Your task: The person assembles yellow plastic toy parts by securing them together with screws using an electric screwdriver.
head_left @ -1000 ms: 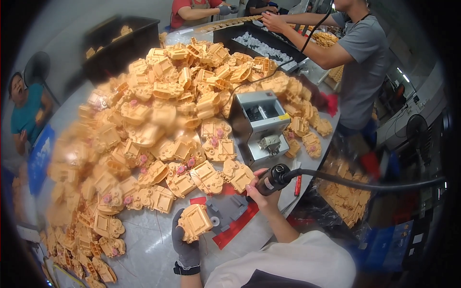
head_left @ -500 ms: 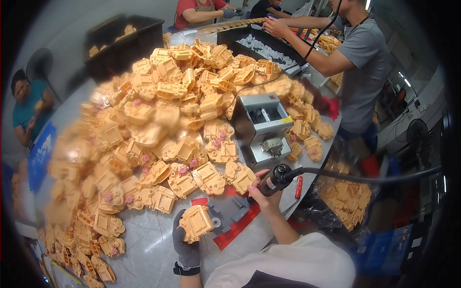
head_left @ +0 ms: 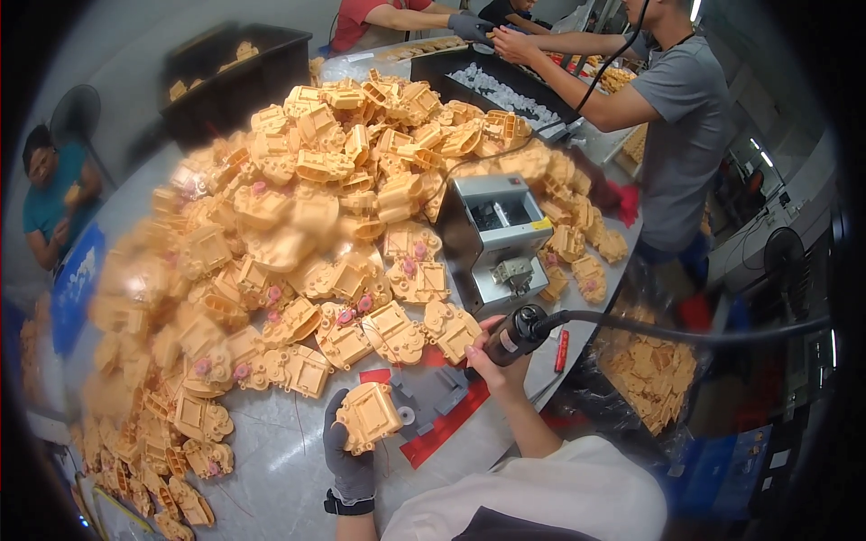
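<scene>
My left hand (head_left: 347, 460), in a grey glove, is closed round a pale orange plastic housing (head_left: 370, 416) with a raised squarish frame on its upper face. My right hand (head_left: 494, 362), ungloved, grips a black corded electric screwdriver (head_left: 514, 334); its tip is hidden behind the hand. Between the hands lies a grey fixture (head_left: 419, 394) on red strips (head_left: 448, 434). Just beyond it rest more of the same housings (head_left: 394, 332), a few with pink parts. Behind the screwdriver stands a metal screw feeder (head_left: 499, 225) with an open top.
A large heap of housings (head_left: 316, 167) covers the table's far and left parts. A black bin (head_left: 271, 95) stands behind it. A red marker-like stick (head_left: 562, 351) lies near the right edge. The screwdriver's cable (head_left: 686, 336) runs off right. Co-workers stand across the table.
My hands, the housing and the screwdriver stay almost in place. Across the table, the person in red has stretched a gloved hand rightward to the hands of the person in grey.
</scene>
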A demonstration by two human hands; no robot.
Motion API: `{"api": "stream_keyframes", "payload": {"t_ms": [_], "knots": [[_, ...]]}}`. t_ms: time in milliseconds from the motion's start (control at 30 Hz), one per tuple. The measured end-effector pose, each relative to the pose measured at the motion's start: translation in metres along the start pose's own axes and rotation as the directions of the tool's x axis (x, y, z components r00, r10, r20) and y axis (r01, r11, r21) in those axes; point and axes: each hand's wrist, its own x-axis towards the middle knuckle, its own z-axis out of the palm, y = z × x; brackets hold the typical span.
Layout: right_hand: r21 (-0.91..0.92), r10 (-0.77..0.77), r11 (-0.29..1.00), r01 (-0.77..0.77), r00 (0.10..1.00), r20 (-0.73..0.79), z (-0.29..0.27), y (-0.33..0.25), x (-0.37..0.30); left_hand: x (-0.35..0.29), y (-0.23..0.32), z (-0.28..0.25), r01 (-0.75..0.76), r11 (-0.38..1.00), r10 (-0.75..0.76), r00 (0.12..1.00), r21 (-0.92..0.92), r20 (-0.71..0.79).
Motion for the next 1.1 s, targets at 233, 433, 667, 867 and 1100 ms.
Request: {"api": "stream_keyframes", "payload": {"t_ms": [233, 433, 667, 867, 1100], "knots": [[0.025, 0.004, 1.000, -0.003, 1.000, -0.011, 0.002, 0.005, 0.004, -0.031, 0.011, -0.107, -0.037, 0.994, 0.034, 0.999, -0.105, -0.025], [0.112, 0.015, 0.994, -0.011, 0.999, -0.040, -0.004, 0.007, 0.010, -0.049, 0.045, -0.184, -0.298, 0.923, 0.356, 0.902, 0.245, -0.243], [0.009, 0.076, 0.997, -0.076, 0.997, -0.017, 0.001, 0.002, 0.017, -0.050, 0.121, -0.177, -0.324, 0.608, 0.705, 0.640, 0.725, -0.305], [0.051, 0.012, 0.999, -0.008, 0.997, -0.079, -0.025, 0.027, 0.010, -0.219, 0.110, -0.160, 0.156, 0.488, 0.871, -0.020, 0.859, -0.491], [-0.021, -0.122, 0.992, 0.122, 0.993, 0.003, 0.012, 0.003, 0.009, -0.205, 0.153, -0.072, 0.116, -0.091, 0.959, 0.278, 0.989, 0.056]]}}
